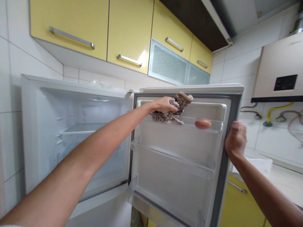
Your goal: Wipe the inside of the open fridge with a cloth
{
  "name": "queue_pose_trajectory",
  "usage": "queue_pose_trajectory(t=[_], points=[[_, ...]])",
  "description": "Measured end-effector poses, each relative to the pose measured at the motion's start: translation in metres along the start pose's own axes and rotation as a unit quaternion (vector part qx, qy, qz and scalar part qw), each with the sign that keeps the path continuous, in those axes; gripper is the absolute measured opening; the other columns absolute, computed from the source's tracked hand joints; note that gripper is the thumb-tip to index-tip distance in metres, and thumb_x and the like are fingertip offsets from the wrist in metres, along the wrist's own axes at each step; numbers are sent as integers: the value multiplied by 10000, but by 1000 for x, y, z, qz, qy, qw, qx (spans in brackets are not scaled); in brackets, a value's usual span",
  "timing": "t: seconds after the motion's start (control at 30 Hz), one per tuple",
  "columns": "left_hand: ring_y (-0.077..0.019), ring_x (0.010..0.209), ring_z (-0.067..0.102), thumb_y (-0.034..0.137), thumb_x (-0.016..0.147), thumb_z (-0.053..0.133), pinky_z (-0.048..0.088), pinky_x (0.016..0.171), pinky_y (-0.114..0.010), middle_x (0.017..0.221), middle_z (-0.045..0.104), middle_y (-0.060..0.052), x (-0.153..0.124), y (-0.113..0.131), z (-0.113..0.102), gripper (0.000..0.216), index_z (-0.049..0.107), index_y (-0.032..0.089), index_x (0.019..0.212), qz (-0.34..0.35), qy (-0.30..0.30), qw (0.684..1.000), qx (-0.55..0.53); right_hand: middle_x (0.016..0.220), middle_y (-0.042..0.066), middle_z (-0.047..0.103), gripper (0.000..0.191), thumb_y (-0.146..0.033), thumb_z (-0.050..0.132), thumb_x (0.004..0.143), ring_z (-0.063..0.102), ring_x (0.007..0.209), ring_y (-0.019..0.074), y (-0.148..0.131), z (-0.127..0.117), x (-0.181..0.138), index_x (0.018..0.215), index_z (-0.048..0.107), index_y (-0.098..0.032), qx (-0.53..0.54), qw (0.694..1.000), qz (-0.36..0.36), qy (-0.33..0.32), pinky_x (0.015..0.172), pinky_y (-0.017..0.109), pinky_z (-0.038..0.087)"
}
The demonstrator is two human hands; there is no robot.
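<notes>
A bunched brown-and-white patterned cloth (pixel 183 101) is gripped in my left hand (pixel 164 105), up at the top shelf of the open fridge door (pixel 175 145). Just right of the cloth, a brown egg (pixel 203 123) lies in the clear top door shelf (pixel 216 126). My right hand (pixel 236 138) is closed around the outer edge of the door, its thumb on the near side and its other fingers mostly behind. Part of the cloth is hidden by my left fingers.
Left of the door stands the open fridge compartment (pixel 82 110) with a glass shelf (pixel 82 127). Two lower clear door shelves, the middle one (pixel 175 156) among them, project from the door. Yellow cabinets (pixel 130 28) hang above. A water heater (pixel 279 69) is on the right wall.
</notes>
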State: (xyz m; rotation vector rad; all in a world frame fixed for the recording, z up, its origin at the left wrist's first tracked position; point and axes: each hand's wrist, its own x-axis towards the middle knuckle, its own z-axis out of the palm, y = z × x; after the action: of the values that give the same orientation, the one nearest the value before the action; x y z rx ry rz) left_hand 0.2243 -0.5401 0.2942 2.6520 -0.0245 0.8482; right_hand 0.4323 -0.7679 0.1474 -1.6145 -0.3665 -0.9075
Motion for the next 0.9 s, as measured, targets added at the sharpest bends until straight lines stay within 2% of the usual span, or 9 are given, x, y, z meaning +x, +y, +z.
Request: queue_pose_trajectory(t=[0.1,0.27,0.37,0.43,0.57,0.67,0.73,0.83,0.9], points=[[-254,707,683,218,613,752,581,739,-368,701,696,-36,8,11,14,104,697,195,698,1,21,998,-62,1458,242,517,981,-809,88,841,480,1330,442,1,1,1,1390,523,-123,6,1000,0,-2,1080,583,365],[-279,715,703,121,606,771,589,814,-404,652,694,-43,17,37,38,102,702,194,620,41,39,989,-138,1456,224,532,1004,-814,117,839,480,1331,432,3,3,2,1446,501,-112,15,1000,6,1,1090,548,355],[-260,681,696,74,568,799,582,786,-369,582,669,-18,18,49,45,163,693,198,566,52,68,990,-112,1475,246,515,1024,-797,87,854,471,1350,444,5,2,2,1463,486,-77,-1,1000,0,-4,1104,549,346],[-248,674,695,78,568,796,573,754,-334,574,669,-3,17,49,45,161,696,204,571,56,76,994,-51,1494,251,500,1029,-791,80,863,463,1366,443,6,1,1,1485,471,-70,-8,1000,-8,-8,1112,549,338],[-302,772,720,87,539,779,561,814,-351,581,674,-26,15,24,30,176,649,205,533,16,54,996,62,1500,249,502,1050,-812,93,852,462,1374,445,5,-1,0,1496,473,-74,-6,1000,-14,-7,1108,548,338],[-364,890,723,68,465,783,542,889,-397,655,709,-84,10,-7,8,215,625,208,507,-55,37,989,135,1484,254,518,1050,-814,92,848,473,1362,460,4,-1,0,1471,501,-74,-6,1000,-19,-1,1100,563,344],[-365,948,714,72,444,778,529,910,-389,699,725,-85,3,-27,-9,225,630,220,526,-103,29,976,188,1481,244,526,1050,-820,91,843,474,1360,459,2,-1,0,1464,511,-85,-4,1000,-21,6,1100,567,347],[-341,960,709,113,476,771,524,892,-358,735,734,-55,-10,-46,-31,212,672,240,614,-127,47,966,222,1477,244,531,1072,-826,78,826,480,1361,462,0,-2,-1,1470,510,-85,-11,1000,-15,2,1099,571,356],[-338,965,712,156,534,765,524,864,-352,837,758,-67,-19,-50,-37,232,725,247,744,-119,68,959,246,1479,256,525,1076,-809,67,829,479,1367,468,0,-1,-1,1478,498,-68,-19,1000,-13,-3,1104,575,359]])
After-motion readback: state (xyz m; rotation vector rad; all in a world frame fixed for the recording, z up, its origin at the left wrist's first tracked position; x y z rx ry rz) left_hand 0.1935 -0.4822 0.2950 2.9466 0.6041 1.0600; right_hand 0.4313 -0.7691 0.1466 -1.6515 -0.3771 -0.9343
